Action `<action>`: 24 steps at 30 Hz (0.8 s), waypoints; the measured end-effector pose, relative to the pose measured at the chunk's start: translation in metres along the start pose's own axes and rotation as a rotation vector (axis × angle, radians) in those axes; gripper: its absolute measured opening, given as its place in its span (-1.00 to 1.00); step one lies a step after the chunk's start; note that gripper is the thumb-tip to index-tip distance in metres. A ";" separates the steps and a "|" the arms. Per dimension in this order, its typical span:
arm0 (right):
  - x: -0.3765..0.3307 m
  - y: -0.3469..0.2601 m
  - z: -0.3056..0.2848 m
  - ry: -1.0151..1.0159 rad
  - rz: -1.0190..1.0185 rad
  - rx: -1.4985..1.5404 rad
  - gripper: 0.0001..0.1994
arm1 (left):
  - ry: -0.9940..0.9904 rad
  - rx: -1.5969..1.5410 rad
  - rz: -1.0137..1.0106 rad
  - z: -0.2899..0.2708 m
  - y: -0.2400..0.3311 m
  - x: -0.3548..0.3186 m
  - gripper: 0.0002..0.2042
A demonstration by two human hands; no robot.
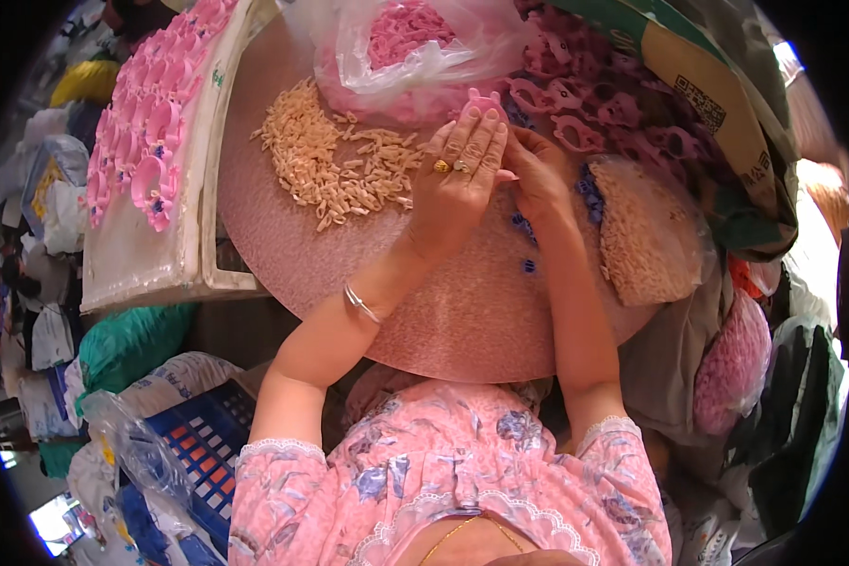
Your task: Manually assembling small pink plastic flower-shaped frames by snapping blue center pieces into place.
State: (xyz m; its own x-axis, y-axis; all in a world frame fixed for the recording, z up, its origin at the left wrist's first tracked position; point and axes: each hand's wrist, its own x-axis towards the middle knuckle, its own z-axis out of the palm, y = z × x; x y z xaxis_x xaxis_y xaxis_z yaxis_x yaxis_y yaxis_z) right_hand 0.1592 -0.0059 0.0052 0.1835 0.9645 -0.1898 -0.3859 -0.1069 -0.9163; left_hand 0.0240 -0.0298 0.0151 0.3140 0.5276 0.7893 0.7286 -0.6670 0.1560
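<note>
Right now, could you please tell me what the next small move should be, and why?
Perhaps lift the left hand slightly to check the pink piece, since only its eared top shows beyond that hand; the right hand is close beside.

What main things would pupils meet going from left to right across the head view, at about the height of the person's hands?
Pink ring-shaped pieces → loose heap of small peach-coloured pieces → left hand → right hand → clear bag of peach-coloured pieces.
</note>
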 end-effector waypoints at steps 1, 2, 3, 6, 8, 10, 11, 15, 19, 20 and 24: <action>-0.001 -0.002 0.001 0.003 -0.004 -0.001 -0.71 | -0.049 0.079 0.058 0.000 0.003 0.000 -0.45; -0.002 -0.004 0.002 -0.012 0.024 -0.042 -0.71 | -0.046 0.075 0.061 0.002 0.002 -0.002 -0.45; -0.003 -0.006 0.003 -0.027 0.052 -0.082 -0.71 | -0.078 0.065 0.002 0.006 0.000 -0.006 -0.44; -0.006 -0.008 0.002 -0.165 0.020 -0.022 -0.66 | -0.163 -0.186 -0.265 0.009 0.004 -0.008 -0.43; -0.015 -0.013 0.011 -0.256 -0.074 -0.034 -0.65 | -0.271 -0.474 -0.562 -0.002 0.001 -0.005 -0.52; -0.026 -0.021 0.021 -0.367 -0.172 -0.037 -0.65 | -0.191 -0.584 -0.678 -0.003 -0.003 0.002 -0.58; -0.026 -0.024 0.021 -0.367 -0.170 -0.037 -0.65 | -0.107 -0.693 -0.792 -0.002 -0.006 0.003 -0.62; -0.007 -0.030 0.002 -0.249 -0.462 -0.120 -0.71 | 0.282 -1.749 -1.317 -0.002 -0.028 0.006 -0.80; 0.012 -0.036 -0.031 0.134 -0.512 -0.563 -0.78 | 0.377 -2.099 -1.475 -0.003 -0.063 -0.001 -0.81; 0.016 -0.031 -0.038 0.175 -0.540 -0.858 -0.79 | 0.383 -2.057 -1.542 -0.008 -0.060 0.009 -0.81; 0.020 -0.009 -0.034 0.047 -0.638 -1.012 -0.73 | 0.456 -1.871 -1.608 -0.009 -0.060 0.011 -0.80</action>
State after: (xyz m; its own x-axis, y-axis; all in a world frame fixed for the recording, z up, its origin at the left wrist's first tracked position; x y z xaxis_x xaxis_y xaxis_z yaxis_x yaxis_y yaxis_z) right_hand 0.1975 0.0063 -0.0021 0.1245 0.9049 0.4070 0.6694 0.2261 -0.7076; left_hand -0.0219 0.0113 0.0192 0.0677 0.9186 -0.3894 -0.8985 0.2258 0.3764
